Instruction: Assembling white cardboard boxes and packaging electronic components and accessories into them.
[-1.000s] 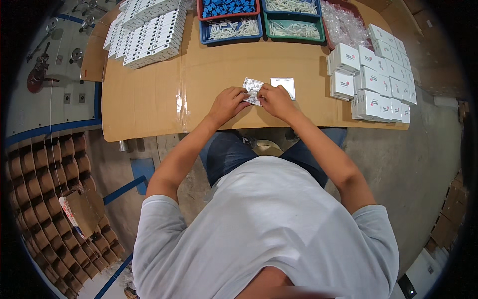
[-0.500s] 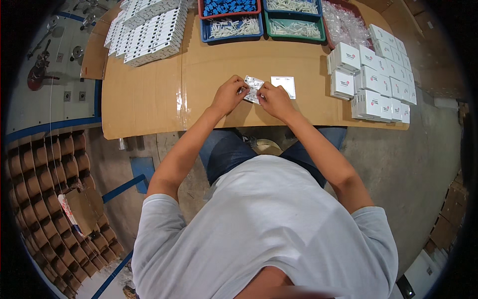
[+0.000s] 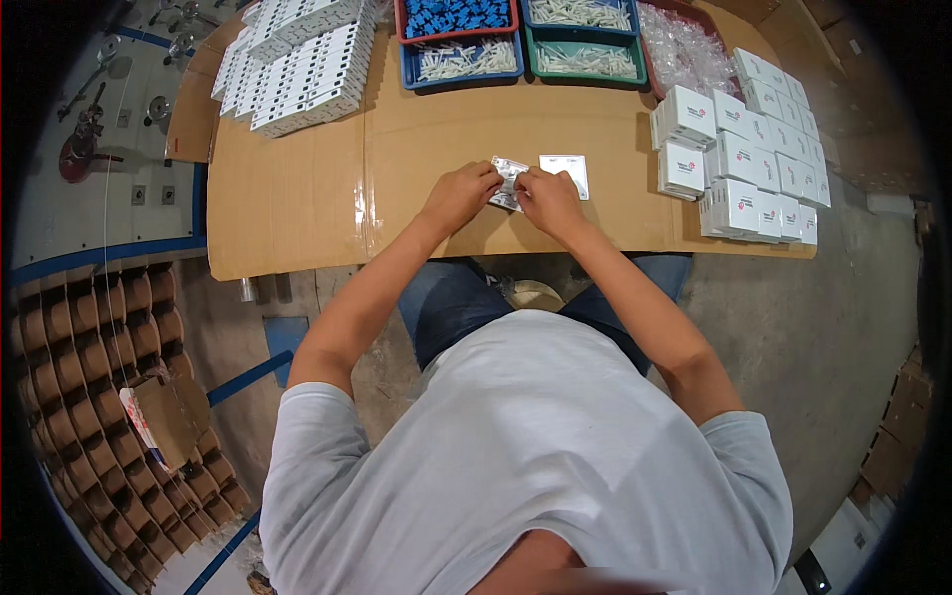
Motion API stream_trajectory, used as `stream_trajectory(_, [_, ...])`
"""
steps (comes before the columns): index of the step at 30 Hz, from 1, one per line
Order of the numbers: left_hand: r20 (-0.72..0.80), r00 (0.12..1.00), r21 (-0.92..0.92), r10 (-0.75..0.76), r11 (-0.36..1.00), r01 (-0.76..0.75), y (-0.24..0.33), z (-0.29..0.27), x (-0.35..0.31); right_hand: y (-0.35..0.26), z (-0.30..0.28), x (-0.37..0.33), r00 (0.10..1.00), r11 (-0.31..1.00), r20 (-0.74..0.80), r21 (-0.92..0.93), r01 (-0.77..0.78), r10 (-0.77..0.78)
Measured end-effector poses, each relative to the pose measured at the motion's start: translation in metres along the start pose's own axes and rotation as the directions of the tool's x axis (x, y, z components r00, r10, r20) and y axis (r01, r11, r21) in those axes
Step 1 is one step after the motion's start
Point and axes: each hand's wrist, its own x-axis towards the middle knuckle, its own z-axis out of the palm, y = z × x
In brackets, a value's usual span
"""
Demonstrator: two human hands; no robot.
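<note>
Between my hands is a small flat white-and-grey packet (image 3: 509,171) with a shiny, printed-looking face, tilted on the cardboard-covered table (image 3: 416,129). My left hand (image 3: 462,194) pinches its left edge. The fingers of my right hand (image 3: 549,202) are bent together over its right side and hide part of it. What the packet contains I cannot make out. Just beyond my right hand lies a square white box or card (image 3: 567,173), its near part covered by the fingers.
White boxes stand stacked at the far left (image 3: 302,74) and at the right (image 3: 739,164). Along the back are a red tray of blue pieces (image 3: 457,38), a blue tray (image 3: 462,81) and green tray (image 3: 590,79) of white sticks, and clear plastic bags (image 3: 684,50).
My left fingers have shifted slightly right and curl closer over the packet. My right hand stays nearly in place; the square white item has not moved.
</note>
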Motion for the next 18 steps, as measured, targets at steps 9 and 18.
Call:
stream_trajectory(9, [-0.168,0.97,-0.023,0.173,0.983,-0.18,-0.003,0.008,-0.023,-0.002,-0.005,0.0,0.995,0.989,0.027,-0.11,0.095,-0.093])
stream_trajectory(18, [-0.082,0.997,-0.107,0.0,0.994,-0.009,0.004,0.008,-0.022,0.003,-0.015,-0.005,0.994,0.993,0.026,-0.043,0.11,-0.109])
